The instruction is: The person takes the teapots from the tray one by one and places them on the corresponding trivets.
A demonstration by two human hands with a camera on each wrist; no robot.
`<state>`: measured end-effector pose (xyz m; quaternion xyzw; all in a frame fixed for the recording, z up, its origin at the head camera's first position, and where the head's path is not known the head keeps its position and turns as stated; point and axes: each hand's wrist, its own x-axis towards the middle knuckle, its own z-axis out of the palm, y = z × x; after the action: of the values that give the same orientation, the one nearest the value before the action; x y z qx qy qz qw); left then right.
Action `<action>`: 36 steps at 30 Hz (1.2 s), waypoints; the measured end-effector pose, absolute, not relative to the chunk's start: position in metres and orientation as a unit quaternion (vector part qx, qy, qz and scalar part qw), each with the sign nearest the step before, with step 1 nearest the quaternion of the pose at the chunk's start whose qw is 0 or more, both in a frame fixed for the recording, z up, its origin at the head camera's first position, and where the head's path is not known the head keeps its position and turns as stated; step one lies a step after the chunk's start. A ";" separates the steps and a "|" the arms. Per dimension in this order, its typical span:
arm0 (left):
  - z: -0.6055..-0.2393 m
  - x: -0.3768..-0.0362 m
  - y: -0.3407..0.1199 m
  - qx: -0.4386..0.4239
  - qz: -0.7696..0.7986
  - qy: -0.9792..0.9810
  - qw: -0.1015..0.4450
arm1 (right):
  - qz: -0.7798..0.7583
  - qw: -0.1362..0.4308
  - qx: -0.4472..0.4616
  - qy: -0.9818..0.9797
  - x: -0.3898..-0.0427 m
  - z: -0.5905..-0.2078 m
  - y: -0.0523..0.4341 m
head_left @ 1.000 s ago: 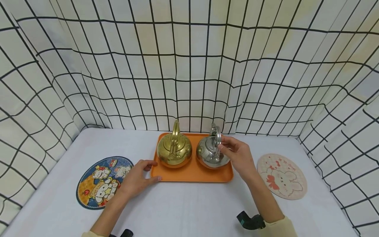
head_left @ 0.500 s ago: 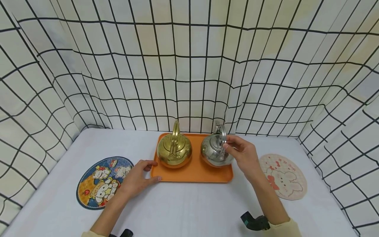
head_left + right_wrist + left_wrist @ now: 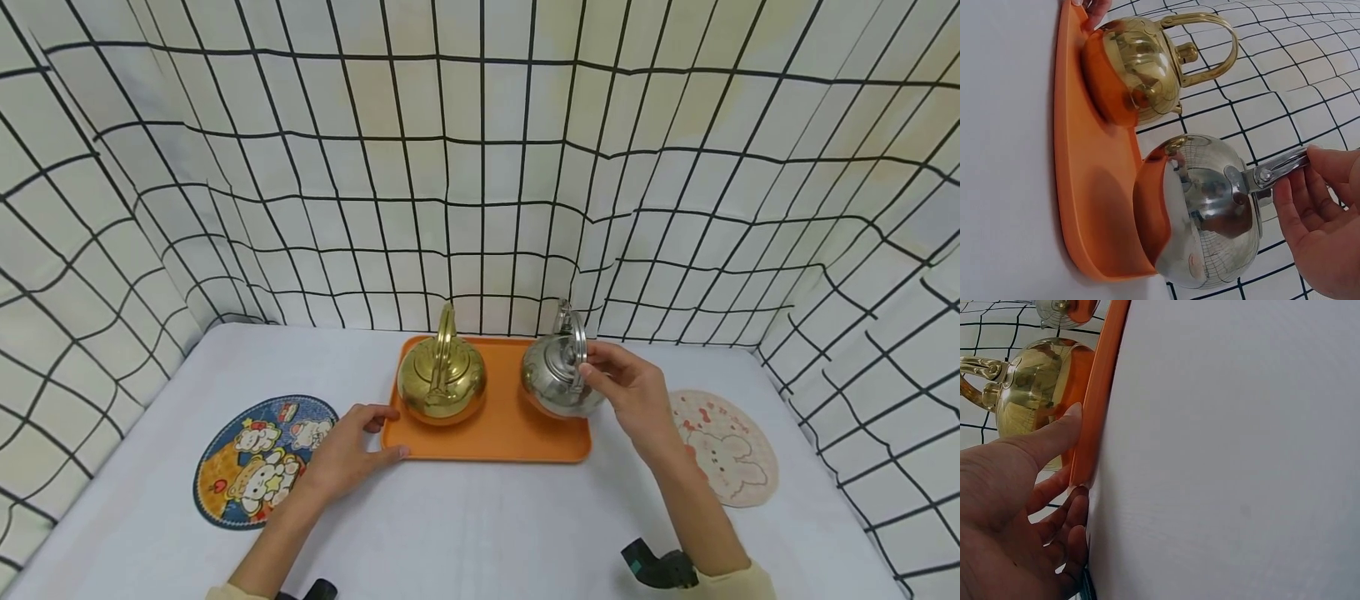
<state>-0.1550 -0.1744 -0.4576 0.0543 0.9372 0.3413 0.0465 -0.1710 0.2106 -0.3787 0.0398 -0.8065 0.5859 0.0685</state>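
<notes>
A shiny silver kettle (image 3: 546, 382) is at the right end of an orange tray (image 3: 495, 443), its body reaching past the tray's right edge. My right hand (image 3: 633, 398) grips the kettle's raised handle between thumb and fingers. Whether its base touches the tray is hard to tell. On the tray's left half stands a gold kettle (image 3: 431, 387), upright and untouched. My left hand (image 3: 348, 454) holds the tray's front left corner. In the left wrist view, its thumb presses the orange rim (image 3: 1094, 419) and the other fingers bend around the corner.
A round blue mat (image 3: 262, 467) with cartoon animals lies left of the tray, partly behind the left hand. A pink rabbit mat (image 3: 723, 450) lies right, partly behind the right forearm. Black wire grid (image 3: 480, 200) walls stand behind and beside the white-covered table (image 3: 480, 533).
My right hand has carried the silver kettle to the right and slightly back, away from the gold kettle. The left hand, tray and gold kettle have stayed in place.
</notes>
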 end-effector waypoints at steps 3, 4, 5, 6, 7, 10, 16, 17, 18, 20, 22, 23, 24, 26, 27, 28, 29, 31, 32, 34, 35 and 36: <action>-0.458 -0.155 -0.175 0.055 0.341 0.937 0.047 | 0.586 0.069 0.045 -0.806 -0.170 -0.378 0.214; -0.457 -0.155 -0.174 0.055 0.342 0.937 0.047 | 0.585 0.068 0.044 -0.807 -0.170 -0.378 0.215; -0.458 -0.156 -0.175 0.055 0.342 0.937 0.047 | 0.585 0.067 0.043 -0.807 -0.170 -0.377 0.216; -0.457 -0.155 -0.175 0.055 0.342 0.937 0.047 | 0.583 0.066 0.040 -0.808 -0.169 -0.377 0.216; -0.457 -0.155 -0.175 0.056 0.342 0.937 0.047 | 0.582 0.066 0.037 -0.810 -0.168 -0.377 0.217; -0.457 -0.155 -0.175 0.055 0.343 0.937 0.047 | 0.580 0.062 0.027 -0.812 -0.167 -0.376 0.219; -0.457 -0.154 -0.175 0.056 0.341 0.937 0.047 | 0.574 0.057 0.018 -0.817 -0.164 -0.376 0.223; -0.457 -0.155 -0.175 0.056 0.341 0.937 0.046 | 0.572 0.058 0.018 -0.818 -0.163 -0.376 0.224; -0.457 -0.155 -0.175 0.056 0.340 0.937 0.047 | 0.571 0.059 0.016 -0.819 -0.163 -0.376 0.225; -0.457 -0.155 -0.175 0.055 0.339 0.938 0.047 | 0.568 0.061 0.015 -0.820 -0.162 -0.376 0.227; -0.457 -0.154 -0.174 0.054 0.339 0.938 0.048 | 0.571 0.061 0.015 -0.818 -0.161 -0.376 0.228; -0.457 -0.154 -0.174 0.054 0.340 0.938 0.048 | 0.572 0.061 0.015 -0.818 -0.161 -0.377 0.229; -0.457 -0.153 -0.174 0.054 0.340 0.938 0.049 | 0.574 0.062 0.016 -0.816 -0.160 -0.377 0.230; -0.457 -0.153 -0.174 0.053 0.341 0.937 0.050 | 0.576 0.065 0.019 -0.815 -0.159 -0.377 0.231; -0.457 -0.153 -0.174 0.053 0.341 0.937 0.050 | 0.577 0.068 0.020 -0.814 -0.159 -0.377 0.232; -0.457 -0.153 -0.174 0.052 0.342 0.937 0.051 | 0.577 0.071 0.022 -0.813 -0.159 -0.377 0.233; -0.456 -0.154 -0.174 0.052 0.342 0.937 0.051 | 0.575 0.073 0.024 -0.814 -0.159 -0.378 0.234; -0.456 -0.154 -0.174 0.051 0.342 0.937 0.051 | 0.573 0.077 0.026 -0.815 -0.158 -0.378 0.235; -0.457 -0.154 -0.174 0.051 0.343 0.937 0.051 | 0.573 0.079 0.028 -0.815 -0.158 -0.378 0.236; -0.457 -0.154 -0.174 0.051 0.343 0.937 0.051 | 0.575 0.078 0.029 -0.814 -0.157 -0.378 0.238; -0.457 -0.154 -0.174 0.052 0.343 0.937 0.051 | 0.576 0.078 0.029 -0.813 -0.156 -0.378 0.239; -0.457 -0.154 -0.174 0.052 0.343 0.937 0.051 | 0.578 0.077 0.028 -0.812 -0.156 -0.378 0.240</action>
<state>-0.1538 -0.1739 -0.4570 0.0517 0.9367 0.3427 0.0506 -0.1556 0.2401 -0.3784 0.0280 -0.8118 0.5782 0.0772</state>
